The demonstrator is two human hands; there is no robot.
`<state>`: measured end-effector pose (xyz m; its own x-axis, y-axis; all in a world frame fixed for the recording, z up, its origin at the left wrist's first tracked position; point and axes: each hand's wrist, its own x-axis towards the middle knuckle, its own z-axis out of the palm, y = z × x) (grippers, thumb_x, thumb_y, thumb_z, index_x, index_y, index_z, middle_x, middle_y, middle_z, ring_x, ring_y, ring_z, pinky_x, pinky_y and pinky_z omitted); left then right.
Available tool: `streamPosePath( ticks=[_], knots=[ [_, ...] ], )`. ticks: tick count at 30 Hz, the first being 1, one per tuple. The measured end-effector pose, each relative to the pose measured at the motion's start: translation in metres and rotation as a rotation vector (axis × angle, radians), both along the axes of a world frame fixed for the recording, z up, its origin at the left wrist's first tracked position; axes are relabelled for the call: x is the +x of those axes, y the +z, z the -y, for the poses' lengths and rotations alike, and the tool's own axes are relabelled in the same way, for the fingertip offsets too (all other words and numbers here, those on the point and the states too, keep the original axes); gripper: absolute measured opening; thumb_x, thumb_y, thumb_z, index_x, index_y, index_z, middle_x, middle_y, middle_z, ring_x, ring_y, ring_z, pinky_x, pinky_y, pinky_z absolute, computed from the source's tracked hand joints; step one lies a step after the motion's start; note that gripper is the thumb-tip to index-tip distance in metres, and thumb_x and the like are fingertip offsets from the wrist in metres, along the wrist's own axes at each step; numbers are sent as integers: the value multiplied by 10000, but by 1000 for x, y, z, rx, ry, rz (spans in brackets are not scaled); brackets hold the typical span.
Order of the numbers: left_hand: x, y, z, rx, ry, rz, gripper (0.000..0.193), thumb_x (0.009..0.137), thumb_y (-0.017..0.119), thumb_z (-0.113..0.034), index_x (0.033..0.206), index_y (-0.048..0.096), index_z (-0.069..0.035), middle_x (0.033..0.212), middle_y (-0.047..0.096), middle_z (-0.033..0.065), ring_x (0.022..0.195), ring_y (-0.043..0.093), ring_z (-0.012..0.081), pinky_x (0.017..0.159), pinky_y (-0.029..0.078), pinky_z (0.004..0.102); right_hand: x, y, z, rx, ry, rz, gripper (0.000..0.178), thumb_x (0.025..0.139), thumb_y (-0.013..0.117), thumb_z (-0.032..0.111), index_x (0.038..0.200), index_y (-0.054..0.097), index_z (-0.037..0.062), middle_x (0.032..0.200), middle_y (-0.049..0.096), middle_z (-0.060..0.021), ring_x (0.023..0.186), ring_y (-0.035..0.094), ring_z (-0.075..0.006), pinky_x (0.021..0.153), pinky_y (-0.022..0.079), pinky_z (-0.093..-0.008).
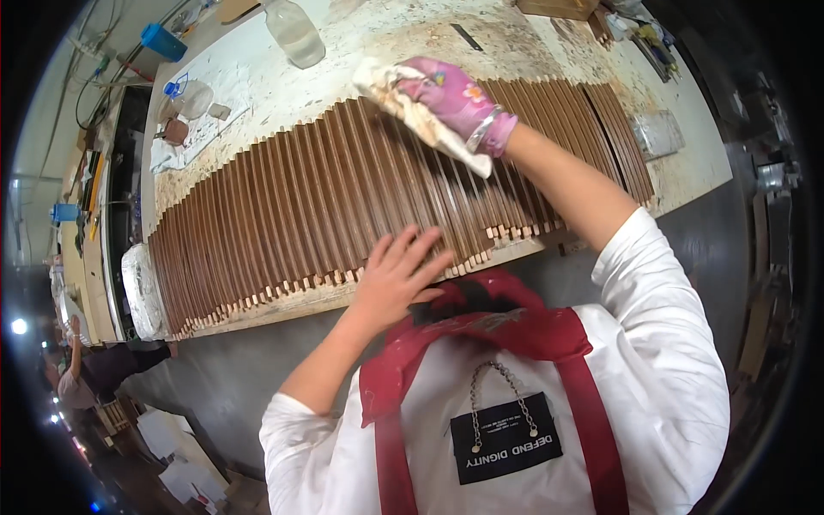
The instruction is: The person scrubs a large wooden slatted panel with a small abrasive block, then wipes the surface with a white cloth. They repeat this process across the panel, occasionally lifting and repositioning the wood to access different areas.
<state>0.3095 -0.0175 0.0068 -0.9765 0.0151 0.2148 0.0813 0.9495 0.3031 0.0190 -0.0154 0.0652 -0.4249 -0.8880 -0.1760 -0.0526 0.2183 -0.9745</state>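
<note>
A long row of dark brown wooden slats (283, 197) with pale tenon ends lies side by side across the workbench. My right hand (451, 99), in a pink flowered glove, is closed on a bunched white cloth (429, 129) at the far ends of the slats. Part of the cloth hangs down over them. My bare left hand (396, 273) has its fingers spread over the near ends of the slats, close to the bench's front edge. Whether its fingertips press on the wood cannot be made out.
On the stained white workbench (395, 39) stand a clear bottle (294, 34) and a blue cup (163, 41). A plastic jug (193, 99) lies at the left, and a plastic-wrapped packet (658, 135) at the right. Wrapped white material (142, 292) borders the left end. Another person (86, 369) is at far left.
</note>
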Motion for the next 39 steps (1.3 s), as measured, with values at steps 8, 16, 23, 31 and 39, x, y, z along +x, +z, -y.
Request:
streamPosePath(
  ticks=[8, 16, 23, 31, 39],
  knots=[
    [-66, -13, 5, -128, -444, 19, 771, 709, 775, -318, 1417, 470, -311, 1563, 345, 34, 1389, 386, 305, 1092, 374, 519, -32, -26, -53, -121, -129, -329, 428, 919, 677, 317, 1252, 631, 53, 1083, 716, -86, 923, 676, -161, 812, 546, -307],
    [-90, 31, 58, 255, -448, 247, 529, 876, 671, -183, 1388, 539, -185, 1461, 493, 93, 1392, 396, 347, 1131, 355, 493, -45, -44, -104, -203, -353, -274, 369, 905, 731, 237, 1187, 646, 14, 1081, 694, -45, 924, 641, -133, 843, 524, -273],
    [-204, -23, 161, -110, 13, -95, 489, 1005, 468, -328, 1472, 426, -190, 1505, 440, 101, 1368, 427, 341, 1104, 375, 480, 26, -21, -72, 74, -77, -985, 305, 930, 577, 263, 1201, 660, 149, 1231, 628, -113, 996, 665, -277, 860, 562, -380],
    [-216, -36, 146, -175, 35, 42, 514, 1033, 394, -423, 1515, 365, -245, 1523, 414, 55, 1351, 430, 297, 1075, 372, 488, 104, -15, -167, -50, 393, -824, 279, 873, 601, 173, 1146, 610, 118, 1055, 594, -140, 968, 642, -340, 783, 557, -447],
    [-217, -32, 145, -128, 22, 41, 497, 1013, 433, -422, 1478, 424, -246, 1503, 446, 41, 1313, 475, 259, 1036, 396, 472, 107, -37, -56, 286, 238, -1022, 362, 907, 585, 211, 1228, 606, 44, 1213, 606, -174, 1035, 648, -338, 893, 531, -447]
  ],
)
